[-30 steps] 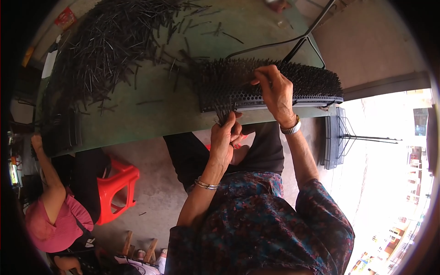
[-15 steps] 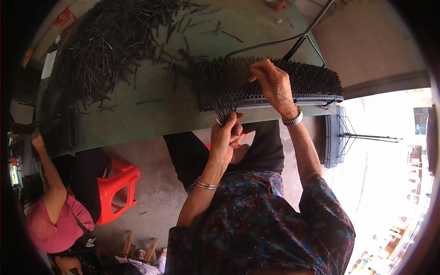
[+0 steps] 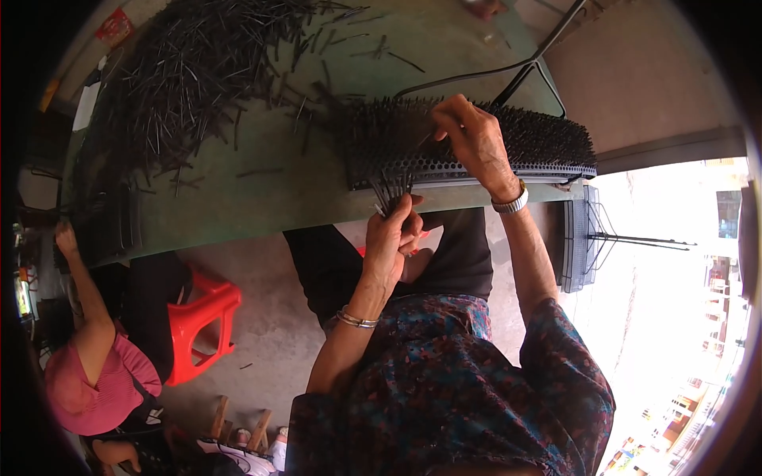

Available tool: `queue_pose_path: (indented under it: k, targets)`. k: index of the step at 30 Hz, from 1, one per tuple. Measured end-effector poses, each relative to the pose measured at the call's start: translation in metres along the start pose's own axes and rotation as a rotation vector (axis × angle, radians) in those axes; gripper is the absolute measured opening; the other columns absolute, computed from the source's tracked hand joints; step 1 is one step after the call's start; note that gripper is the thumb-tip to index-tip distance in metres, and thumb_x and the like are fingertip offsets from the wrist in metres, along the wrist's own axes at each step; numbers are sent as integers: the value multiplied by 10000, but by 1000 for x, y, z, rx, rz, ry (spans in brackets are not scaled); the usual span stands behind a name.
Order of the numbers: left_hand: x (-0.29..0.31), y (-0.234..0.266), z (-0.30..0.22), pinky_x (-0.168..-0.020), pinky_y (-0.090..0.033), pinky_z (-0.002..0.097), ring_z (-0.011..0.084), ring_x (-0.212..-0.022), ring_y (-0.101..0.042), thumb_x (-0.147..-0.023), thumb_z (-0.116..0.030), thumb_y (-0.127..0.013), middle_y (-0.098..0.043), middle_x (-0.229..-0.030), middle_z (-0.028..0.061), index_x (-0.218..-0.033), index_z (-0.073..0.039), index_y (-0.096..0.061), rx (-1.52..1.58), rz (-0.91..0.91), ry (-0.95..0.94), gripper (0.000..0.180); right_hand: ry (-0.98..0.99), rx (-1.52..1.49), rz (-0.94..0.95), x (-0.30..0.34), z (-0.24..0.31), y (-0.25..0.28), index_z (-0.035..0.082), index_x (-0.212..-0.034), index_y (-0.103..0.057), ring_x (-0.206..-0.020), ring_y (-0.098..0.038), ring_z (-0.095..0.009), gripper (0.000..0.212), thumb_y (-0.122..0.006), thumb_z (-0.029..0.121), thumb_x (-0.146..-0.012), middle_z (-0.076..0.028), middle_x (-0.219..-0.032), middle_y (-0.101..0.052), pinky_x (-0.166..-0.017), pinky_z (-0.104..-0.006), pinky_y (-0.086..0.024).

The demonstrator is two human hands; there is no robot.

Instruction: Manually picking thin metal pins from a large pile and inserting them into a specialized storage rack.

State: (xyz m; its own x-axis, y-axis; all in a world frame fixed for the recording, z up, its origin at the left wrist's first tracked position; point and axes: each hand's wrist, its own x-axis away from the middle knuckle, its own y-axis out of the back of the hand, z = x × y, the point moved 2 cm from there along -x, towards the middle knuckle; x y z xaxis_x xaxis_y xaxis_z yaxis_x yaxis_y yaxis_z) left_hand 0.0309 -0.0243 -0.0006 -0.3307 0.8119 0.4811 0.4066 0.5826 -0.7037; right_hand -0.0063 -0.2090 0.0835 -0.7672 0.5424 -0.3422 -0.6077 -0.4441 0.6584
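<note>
The left hand point(image 3: 394, 238) is gripping a bundle of thin black pins point(image 3: 390, 190) at the tabletop point(image 3: 262, 198) edge, while the right hand point(image 3: 470, 141) is pinching one into the perforated tray point(image 3: 508, 143), already bristling with pins. At ten o'clock a loose pin heap point(image 3: 182, 79) is lying; since earlier the right hand has moved slightly leftward.

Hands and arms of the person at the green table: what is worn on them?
Both are bare below short sleeves of a dark, multicoloured patterned blouse. The left hand has a thin silvery metal bangle at the wrist; the right hand has a silvery metal wristwatch. No gloves show.
</note>
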Motion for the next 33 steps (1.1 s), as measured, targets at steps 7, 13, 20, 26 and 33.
queue_pose_path:
  k: [7,13,20,26,33]
  targets:
    - [-1,3,0,-411,-168,201,14,-439,-267,-975,-320,-592,-509,-595,-24,-1022,-2,-630,-22,43,-16,324,12,34,87,-12,-2,6,10,-944,-602,-632,-656,-171,76,-592,82,-919,-92,-697,-643,-584,-292,-484]
    - [0,2,-1,-413,-162,198,11,-438,-263,-981,-320,-580,-514,-596,-26,-1022,-5,-631,-41,58,-23,321,68,33,128,-17,-2,10,21,-952,-610,-622,-644,-143,83,-591,97,-925,-81,-692,-645,-561,-281,-471]
    - [-1,1,-1,-417,-157,193,5,-444,-264,-986,-321,-571,-516,-611,-25,-1019,-10,-632,-45,32,-33,318,73,13,133,-19,-7,9,18,-941,-610,-615,-633,-136,72,-597,87,-923,-73,-705,-635,-553,-278,-464]
    - [-1,-1,-2,-419,-162,192,5,-446,-268,-984,-314,-576,-513,-613,-23,-1015,-9,-633,-60,16,-37,313,259,96,152,-1,-11,-9,32,-928,-618,-644,-630,-214,50,-616,59,-886,-83,-811,-622,-592,-329,-494]
    - [2,0,-3,-439,-196,191,23,-455,-275,-972,-287,-602,-496,-624,-15,-999,-12,-629,-50,-17,-51,279,216,300,-3,13,-6,-17,77,-932,-661,-690,-619,-207,72,-662,110,-868,-47,-860,-644,-621,-327,-493]
